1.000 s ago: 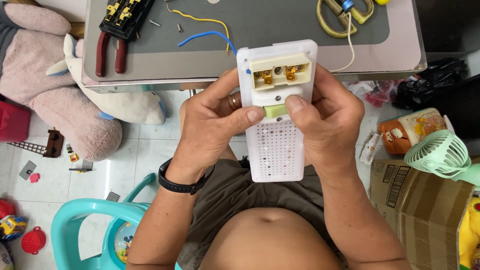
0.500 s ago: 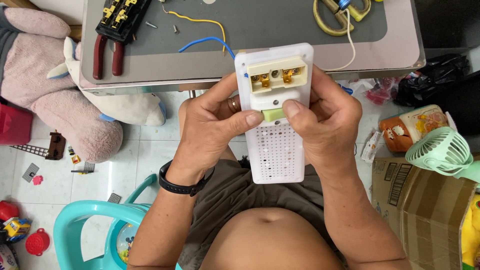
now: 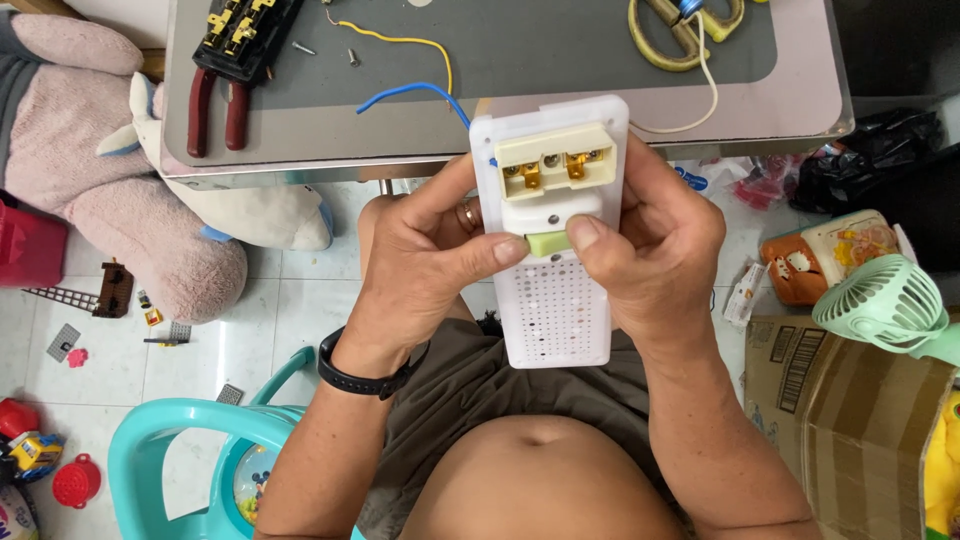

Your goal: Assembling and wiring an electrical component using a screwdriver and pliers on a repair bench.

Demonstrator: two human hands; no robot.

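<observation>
Head view: both hands, left hand [image 3: 425,255] and right hand [image 3: 655,250], are clamped around a white perforated plastic casing [image 3: 555,300] held off the grey tabletop's [image 3: 560,50] near edge, thumbs on its pale green button [image 3: 548,243]. Brass terminals exposed, blue wire [image 3: 415,95] loose, so seemingly mid-job.

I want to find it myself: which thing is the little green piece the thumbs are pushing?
Start at the grey table, then drop to the white perforated box held between the left hand and right hand. Below its cream block with two brass contacts sits the pale green tab, the only green part.
</observation>
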